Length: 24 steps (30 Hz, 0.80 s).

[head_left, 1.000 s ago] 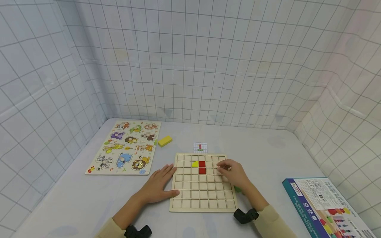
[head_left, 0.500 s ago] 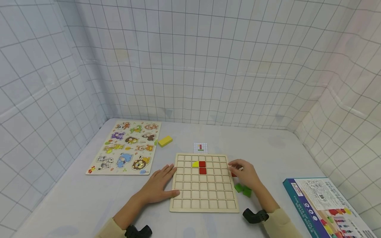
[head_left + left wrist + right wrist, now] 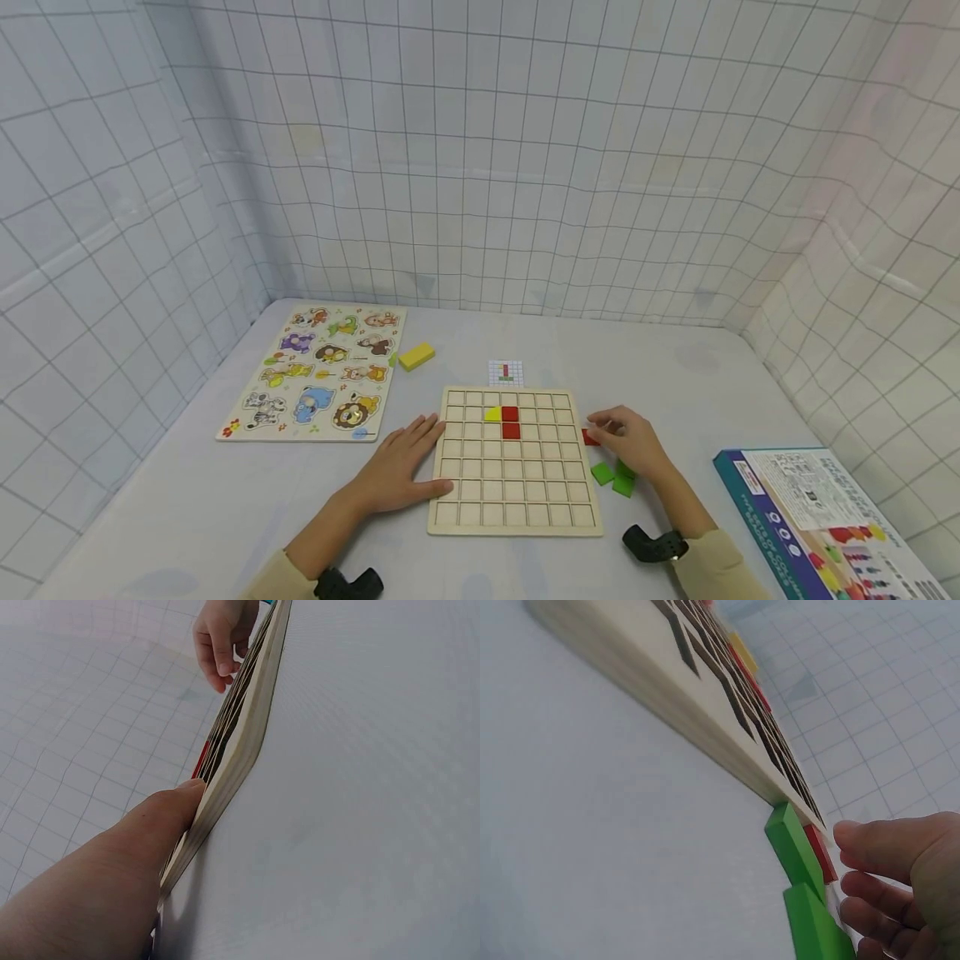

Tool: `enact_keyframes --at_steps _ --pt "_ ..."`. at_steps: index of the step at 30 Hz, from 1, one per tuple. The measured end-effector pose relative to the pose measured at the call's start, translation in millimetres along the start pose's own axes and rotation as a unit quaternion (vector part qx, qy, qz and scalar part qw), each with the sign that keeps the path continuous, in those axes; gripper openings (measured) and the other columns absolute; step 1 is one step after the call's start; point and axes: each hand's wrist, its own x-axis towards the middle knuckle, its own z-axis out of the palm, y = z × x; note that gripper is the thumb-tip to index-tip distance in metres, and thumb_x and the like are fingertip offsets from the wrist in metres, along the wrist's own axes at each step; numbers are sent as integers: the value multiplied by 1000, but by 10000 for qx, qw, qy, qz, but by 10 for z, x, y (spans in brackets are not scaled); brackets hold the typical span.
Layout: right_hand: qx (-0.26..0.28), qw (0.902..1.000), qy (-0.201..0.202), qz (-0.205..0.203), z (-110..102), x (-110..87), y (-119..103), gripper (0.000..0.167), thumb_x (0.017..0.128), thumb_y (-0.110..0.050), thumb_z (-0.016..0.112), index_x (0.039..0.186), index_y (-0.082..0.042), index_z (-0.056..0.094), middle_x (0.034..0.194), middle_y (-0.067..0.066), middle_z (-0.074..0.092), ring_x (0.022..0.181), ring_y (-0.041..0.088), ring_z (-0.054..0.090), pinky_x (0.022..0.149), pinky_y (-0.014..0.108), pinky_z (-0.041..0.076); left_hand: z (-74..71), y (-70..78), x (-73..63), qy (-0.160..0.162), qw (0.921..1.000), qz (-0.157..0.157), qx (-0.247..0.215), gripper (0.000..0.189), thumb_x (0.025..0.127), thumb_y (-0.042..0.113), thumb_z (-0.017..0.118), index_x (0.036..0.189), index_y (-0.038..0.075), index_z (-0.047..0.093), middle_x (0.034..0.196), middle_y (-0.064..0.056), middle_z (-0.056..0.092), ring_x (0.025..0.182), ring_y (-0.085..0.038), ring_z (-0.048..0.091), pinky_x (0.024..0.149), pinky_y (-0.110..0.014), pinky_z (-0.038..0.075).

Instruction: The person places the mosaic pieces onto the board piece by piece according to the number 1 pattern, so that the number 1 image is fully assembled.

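Observation:
A wooden grid board (image 3: 525, 517) lies on the table, with two red tiles, one of them the lower red tile (image 3: 511, 431), and a yellow piece (image 3: 492, 414) in its upper cells. My left hand (image 3: 393, 475) rests with straight fingers along the board's left edge; its thumb (image 3: 172, 810) lies on the rim. Off the right edge, my right hand (image 3: 630, 442) hovers beside a loose red tile (image 3: 590, 437), fingers loosely bent. In the right wrist view, thumb and fingers stand just apart from that red tile (image 3: 822, 853). Several green tiles (image 3: 602, 473) lie below it.
Behind the board lies a small pattern card (image 3: 506, 372). An animal puzzle board (image 3: 311, 371) is at the left, with a yellow block (image 3: 416, 356) beside it. A flat box (image 3: 825, 517) occupies the front right. Gridded cloth walls (image 3: 480, 167) enclose the table.
My right hand has moved right, from above the board to the loose red tile, uncovering the green tiles. My left hand has stayed in place.

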Motion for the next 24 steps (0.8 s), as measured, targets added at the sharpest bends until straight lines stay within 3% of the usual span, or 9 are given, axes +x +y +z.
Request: enact_keyframes --at_steps 12,24 --pt "-156 9992 -150 -323 26 10 38 19 87 -14 74 104 -4 74 99 4 62 80 17 52 69 29 43 10 -22 6 -38 10000 -32 5 93 86 61 60 153 5 30 159 -13 24 147 -32 16 114 -54 16" --pt "-40 9996 -175 -240 18 -4 78 21 86 -18 76 103 -7 74 99 3 60 84 17 51 73 31 44 12 -25 7 -54 10000 -27 -3 93 86 62 60 153 4 30 159 -14 24 147 -32 16 114 -54 17"
